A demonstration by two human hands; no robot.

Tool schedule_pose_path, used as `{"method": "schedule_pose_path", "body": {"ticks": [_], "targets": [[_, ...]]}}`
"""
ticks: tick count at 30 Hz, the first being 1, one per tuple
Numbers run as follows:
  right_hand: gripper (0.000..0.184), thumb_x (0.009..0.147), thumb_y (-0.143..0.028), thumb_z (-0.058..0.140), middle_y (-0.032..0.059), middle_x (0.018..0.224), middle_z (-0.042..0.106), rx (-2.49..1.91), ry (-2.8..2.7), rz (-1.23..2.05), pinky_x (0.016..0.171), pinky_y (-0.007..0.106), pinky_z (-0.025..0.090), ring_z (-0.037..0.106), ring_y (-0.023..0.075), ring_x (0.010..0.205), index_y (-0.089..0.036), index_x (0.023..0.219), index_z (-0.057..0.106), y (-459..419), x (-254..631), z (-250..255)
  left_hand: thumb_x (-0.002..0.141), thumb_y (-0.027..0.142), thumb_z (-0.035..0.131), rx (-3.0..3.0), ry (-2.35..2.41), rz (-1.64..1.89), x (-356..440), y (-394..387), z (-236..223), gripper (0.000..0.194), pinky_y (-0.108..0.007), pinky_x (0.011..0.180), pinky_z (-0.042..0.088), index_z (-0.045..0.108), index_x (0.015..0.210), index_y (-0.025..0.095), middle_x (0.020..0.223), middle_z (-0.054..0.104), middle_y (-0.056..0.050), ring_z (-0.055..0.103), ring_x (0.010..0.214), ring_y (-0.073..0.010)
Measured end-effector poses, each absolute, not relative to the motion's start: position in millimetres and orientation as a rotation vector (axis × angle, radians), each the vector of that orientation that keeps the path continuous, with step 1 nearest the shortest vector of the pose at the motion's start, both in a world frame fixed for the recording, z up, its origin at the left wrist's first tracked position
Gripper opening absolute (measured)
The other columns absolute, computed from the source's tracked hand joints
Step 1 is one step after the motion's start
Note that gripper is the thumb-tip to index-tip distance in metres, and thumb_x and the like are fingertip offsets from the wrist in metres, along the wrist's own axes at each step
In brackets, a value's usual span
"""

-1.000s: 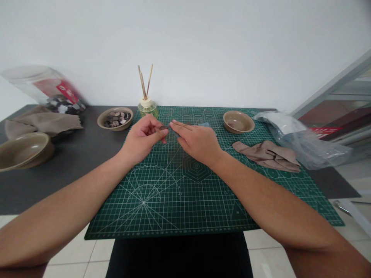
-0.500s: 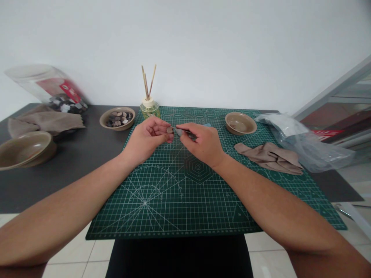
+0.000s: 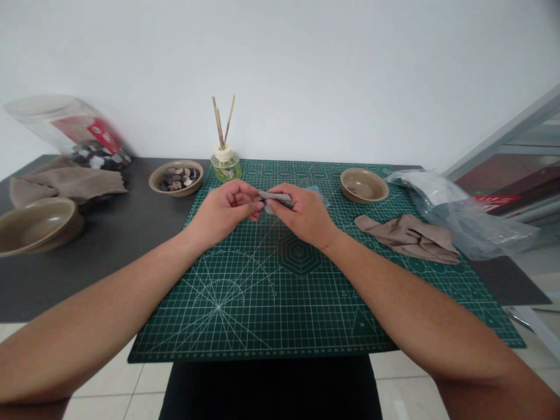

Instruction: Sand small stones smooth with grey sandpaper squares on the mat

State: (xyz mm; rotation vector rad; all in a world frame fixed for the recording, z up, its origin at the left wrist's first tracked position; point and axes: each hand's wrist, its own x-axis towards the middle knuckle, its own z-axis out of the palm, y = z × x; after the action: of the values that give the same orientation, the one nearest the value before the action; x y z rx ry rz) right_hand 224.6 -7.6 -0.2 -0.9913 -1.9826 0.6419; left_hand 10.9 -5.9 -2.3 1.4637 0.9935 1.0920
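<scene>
Above the middle of the green cutting mat (image 3: 245,280), my two hands meet at the fingertips. My left hand (image 3: 227,207) pinches a small brownish piece, now mostly covered by fingers and by what the other hand holds. In my right hand (image 3: 301,210), thumb and fingers close on a thin folded grey sheet (image 3: 280,198), its edge pressed against the small piece; whether it is sandpaper or cloth I cannot tell. Light blue sheet-like material (image 3: 322,195) shows on the mat behind the right hand.
A bowl of small dark and pale pieces (image 3: 176,178) stands left of a reed diffuser (image 3: 226,166). Other bowls sit at far left (image 3: 65,224) and right (image 3: 365,185). Brown cloths (image 3: 411,238), (image 3: 72,182), a plastic bag (image 3: 476,224) and a clear jar (image 3: 65,125) lie around.
The grey sheet in my right hand has turned and moved left over the small piece, covering more of it. Both hands stay in nearly the same place.
</scene>
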Motion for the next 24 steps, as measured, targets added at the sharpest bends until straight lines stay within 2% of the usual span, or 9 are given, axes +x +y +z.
{"method": "schedule_pose_path", "body": {"ticks": [4, 10, 17, 24], "targets": [[0.024, 0.098, -0.041, 0.071, 0.0029, 0.098, 0.084, -0.991, -1.939, 0.742, 0.082, 0.031, 0.052, 0.073, 0.0191, 0.087, -0.022, 0.108, 0.081, -5.0, 225.5, -2.5, 0.074, 0.028, 0.096, 1.477, 0.977, 1.074, 10.7, -5.8, -1.9, 0.037, -0.029, 0.067, 0.065, 0.065, 0.093, 0.018, 0.069, 0.075, 0.002, 0.076, 0.065, -0.0158], [0.04, 0.092, -0.059, 0.078, 0.0013, 0.085, 0.079, -0.989, -1.856, 0.926, 0.072, 0.029, 0.049, 0.069, 0.0172, 0.077, -0.021, 0.101, 0.082, 0.3, 226.0, -8.2, 0.075, 0.03, 0.096, 1.491, 0.979, 1.021, 9.9, -5.3, -2.3, 0.038, -0.029, 0.064, 0.064, 0.064, 0.091, 0.019, 0.07, 0.076, 0.001, 0.076, 0.063, -0.0164], [0.041, 0.086, -0.061, 0.084, -0.0006, 0.073, 0.073, -1.001, -1.821, 0.942, 0.064, 0.028, 0.044, 0.061, 0.0149, 0.067, -0.02, 0.092, 0.082, 0.8, 226.0, -6.8, 0.074, 0.033, 0.096, 1.474, 0.968, 0.988, 10.0, -6.0, -1.2, 0.039, -0.029, 0.063, 0.063, 0.064, 0.09, 0.019, 0.068, 0.076, 0.001, 0.075, 0.063, -0.017], [0.047, 0.082, -0.067, 0.086, -0.0014, 0.07, 0.071, -1.028, -1.771, 0.907, 0.062, 0.028, 0.044, 0.061, 0.0147, 0.065, -0.021, 0.085, 0.078, -3.6, 224.7, -2.5, 0.075, 0.035, 0.096, 1.489, 0.951, 1.003, 10.6, -6.8, -0.9, 0.037, -0.029, 0.061, 0.062, 0.065, 0.09, 0.019, 0.069, 0.077, 0.0, 0.074, 0.06, -0.0164]]}}
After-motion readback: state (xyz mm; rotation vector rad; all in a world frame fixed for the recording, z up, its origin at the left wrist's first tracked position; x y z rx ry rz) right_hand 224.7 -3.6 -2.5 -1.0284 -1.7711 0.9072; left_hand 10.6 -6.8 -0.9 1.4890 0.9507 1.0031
